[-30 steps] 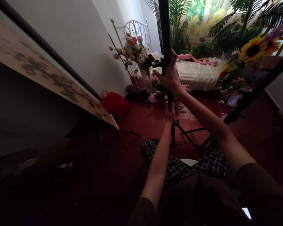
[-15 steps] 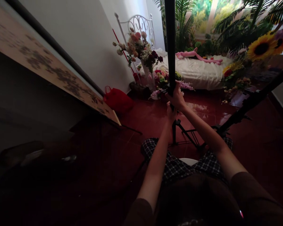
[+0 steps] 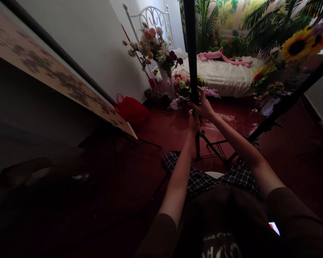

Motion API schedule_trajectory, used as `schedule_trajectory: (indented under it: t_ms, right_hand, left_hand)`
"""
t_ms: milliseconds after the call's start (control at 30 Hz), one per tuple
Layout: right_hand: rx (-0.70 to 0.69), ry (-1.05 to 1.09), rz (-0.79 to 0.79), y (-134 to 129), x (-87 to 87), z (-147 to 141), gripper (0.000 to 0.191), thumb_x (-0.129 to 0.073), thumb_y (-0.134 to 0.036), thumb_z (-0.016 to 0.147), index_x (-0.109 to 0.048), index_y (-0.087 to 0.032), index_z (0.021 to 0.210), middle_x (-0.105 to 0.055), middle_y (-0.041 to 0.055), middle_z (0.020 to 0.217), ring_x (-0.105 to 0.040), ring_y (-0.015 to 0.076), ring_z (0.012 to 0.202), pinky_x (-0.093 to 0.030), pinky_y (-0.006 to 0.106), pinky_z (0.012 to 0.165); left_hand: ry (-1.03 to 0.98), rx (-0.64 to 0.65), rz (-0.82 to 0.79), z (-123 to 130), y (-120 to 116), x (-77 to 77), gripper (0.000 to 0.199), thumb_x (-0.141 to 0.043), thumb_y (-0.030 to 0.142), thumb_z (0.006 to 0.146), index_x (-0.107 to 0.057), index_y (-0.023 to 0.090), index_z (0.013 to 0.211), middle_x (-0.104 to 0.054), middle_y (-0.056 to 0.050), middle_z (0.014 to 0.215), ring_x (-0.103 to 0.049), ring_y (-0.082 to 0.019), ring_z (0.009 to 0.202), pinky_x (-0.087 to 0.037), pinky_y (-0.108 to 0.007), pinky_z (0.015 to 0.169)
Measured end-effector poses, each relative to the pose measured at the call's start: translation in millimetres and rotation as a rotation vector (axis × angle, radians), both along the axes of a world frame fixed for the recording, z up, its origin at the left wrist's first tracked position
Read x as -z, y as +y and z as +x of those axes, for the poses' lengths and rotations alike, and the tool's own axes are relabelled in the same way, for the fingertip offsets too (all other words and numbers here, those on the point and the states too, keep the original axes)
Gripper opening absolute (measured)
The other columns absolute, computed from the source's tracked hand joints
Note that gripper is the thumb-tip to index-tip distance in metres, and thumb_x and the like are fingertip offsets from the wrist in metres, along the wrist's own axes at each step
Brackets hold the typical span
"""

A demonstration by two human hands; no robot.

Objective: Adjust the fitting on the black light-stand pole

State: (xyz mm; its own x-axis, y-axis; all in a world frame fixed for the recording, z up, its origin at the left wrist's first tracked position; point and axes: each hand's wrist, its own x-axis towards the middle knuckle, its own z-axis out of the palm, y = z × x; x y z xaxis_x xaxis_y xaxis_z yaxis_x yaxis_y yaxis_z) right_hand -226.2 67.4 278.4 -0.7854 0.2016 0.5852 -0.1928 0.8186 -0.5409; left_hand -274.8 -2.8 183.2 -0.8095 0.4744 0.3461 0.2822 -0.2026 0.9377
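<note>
A black upright pole (image 3: 191, 46) stands in front of me, running from the top edge down to thin legs near my knees. My left hand (image 3: 194, 122) is wrapped round its lower part. Just above, my right hand (image 3: 204, 105) grips the same pole from the right side, its fingers partly hidden behind it. A dark fitting on the pole sits beside my hands, too dim to make out. A second black pole (image 3: 288, 104) slants across the right side, touched by neither hand.
A patterned panel (image 3: 70, 84) leans at the left, with a red bag (image 3: 133, 110) by its foot. Flowers (image 3: 161, 46), a white metal bedstead (image 3: 154, 16) and a bed with a pink plush toy (image 3: 223, 59) are behind. Sunflowers (image 3: 297, 46) stand at right.
The view has shifted slightly, so the room sits a little higher and further left. My right hand's fingers look a bit more spread on the pole. Both hands remain there.
</note>
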Motion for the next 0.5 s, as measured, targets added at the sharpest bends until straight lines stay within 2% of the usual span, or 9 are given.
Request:
schedule_trajectory:
  t_ms: [100, 200, 267, 400, 500]
  right_hand:
    - [0.052, -0.027, -0.068, 10, 11.1, 30, 0.069, -0.060, -0.045, 0.089, -0.031, -0.022, 0.148, -0.062, 0.0127, 0.122, -0.065, 0.0225, 0.101, -0.057, 0.037, 0.087]
    - [0.125, -0.145, -0.048, 18, 23.0, 62, 0.057, -0.066, -0.043, 0.085, -0.047, -0.019, 0.134, -0.067, 0.0111, 0.110, -0.067, 0.0220, 0.094, -0.056, 0.035, 0.082]
    - [0.189, -0.241, -0.039, 19, 26.7, 76, 0.051, -0.066, -0.042, 0.085, -0.052, -0.018, 0.127, -0.070, 0.0096, 0.101, -0.068, 0.0217, 0.087, -0.055, 0.033, 0.077]
    - [0.254, -0.350, -0.118, 7, 27.3, 81, 0.036, -0.058, -0.041, 0.092, -0.056, -0.020, 0.122, -0.072, 0.0042, 0.083, -0.068, 0.0180, 0.073, -0.049, 0.026, 0.070]
    - [0.297, -0.354, -0.196, -3, 30.6, 75, 0.029, -0.050, -0.038, 0.097, -0.057, -0.020, 0.119, -0.072, 0.0019, 0.078, -0.068, 0.0158, 0.069, -0.046, 0.023, 0.068]
  left_hand:
    - [0.024, -0.010, -0.017, -2, 2, 3.1, 0.044, -0.039, 0.057, 0.097, -0.051, 0.020, 0.118, -0.066, -0.012, 0.111, -0.063, -0.019, 0.102, -0.050, -0.034, 0.094]
    - [0.032, -0.039, -0.036, -2, 3, 4.1, 0.046, -0.038, 0.057, 0.097, -0.051, 0.018, 0.116, -0.065, -0.012, 0.105, -0.063, -0.020, 0.099, -0.049, -0.034, 0.093]
    - [0.034, -0.057, -0.041, -1, 3, 3.5, 0.048, -0.037, 0.059, 0.096, -0.052, 0.017, 0.113, -0.064, -0.012, 0.102, -0.062, -0.020, 0.098, -0.048, -0.033, 0.092]
    - [0.004, -0.067, -0.053, 2, 2, 1.4, 0.053, -0.035, 0.065, 0.094, -0.052, 0.018, 0.110, -0.064, -0.011, 0.097, -0.062, -0.018, 0.089, -0.049, -0.031, 0.084]
    - [-0.026, -0.076, -0.085, 3, 2, 0.6, 0.055, -0.037, 0.067, 0.092, -0.052, 0.018, 0.112, -0.065, -0.009, 0.090, -0.063, -0.019, 0.082, -0.051, -0.032, 0.079]
